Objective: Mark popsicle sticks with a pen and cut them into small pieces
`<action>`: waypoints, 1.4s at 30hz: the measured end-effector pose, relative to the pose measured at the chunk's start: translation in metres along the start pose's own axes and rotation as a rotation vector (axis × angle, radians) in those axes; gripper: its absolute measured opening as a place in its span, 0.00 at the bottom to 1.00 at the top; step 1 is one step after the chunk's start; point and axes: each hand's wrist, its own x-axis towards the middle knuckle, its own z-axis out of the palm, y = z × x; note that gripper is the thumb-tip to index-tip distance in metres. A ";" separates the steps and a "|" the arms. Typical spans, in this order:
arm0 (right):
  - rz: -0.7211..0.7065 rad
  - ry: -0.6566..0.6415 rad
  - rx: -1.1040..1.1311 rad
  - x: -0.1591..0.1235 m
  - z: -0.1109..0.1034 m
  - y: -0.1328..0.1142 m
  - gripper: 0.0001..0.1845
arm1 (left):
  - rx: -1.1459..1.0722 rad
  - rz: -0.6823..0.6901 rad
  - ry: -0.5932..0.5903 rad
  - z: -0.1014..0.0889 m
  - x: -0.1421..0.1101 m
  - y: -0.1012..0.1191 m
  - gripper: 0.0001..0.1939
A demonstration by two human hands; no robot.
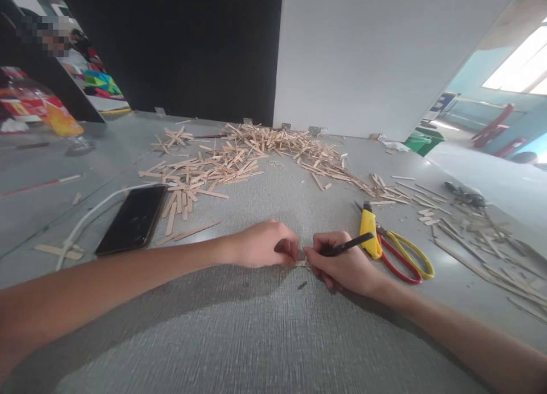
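Observation:
My right hand [346,263] is closed around a slim black pen [348,244], whose rear end points up to the right; its tip is hidden by my fingers. Opposite it, my left hand [267,244] pinches a small piece of wooden craft stick [301,263] against the grey table. Only a short length of that piece shows between the two hands. Just below lies a tiny dark scrap [302,285]. To the right of my right hand rest a yellow-bodied tool [370,231] and scissors [401,254] with red and yellow handles, partly overlapping.
A large heap of craft sticks [239,154] spreads across the back. Cut strips [470,248] are scattered at right. A phone [133,218] with a white cable [92,211] lies left, beyond my forearm. A drink bottle [57,112] stands far left; a black-and-white panel [363,57] borders the back.

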 end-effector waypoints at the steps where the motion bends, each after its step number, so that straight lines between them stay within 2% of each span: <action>1: -0.005 0.003 -0.002 -0.001 0.000 -0.001 0.18 | 0.001 -0.001 0.000 0.000 0.000 0.000 0.02; 42: 0.002 0.002 -0.024 -0.001 0.001 -0.005 0.17 | -0.001 -0.001 0.007 0.000 -0.001 0.002 0.02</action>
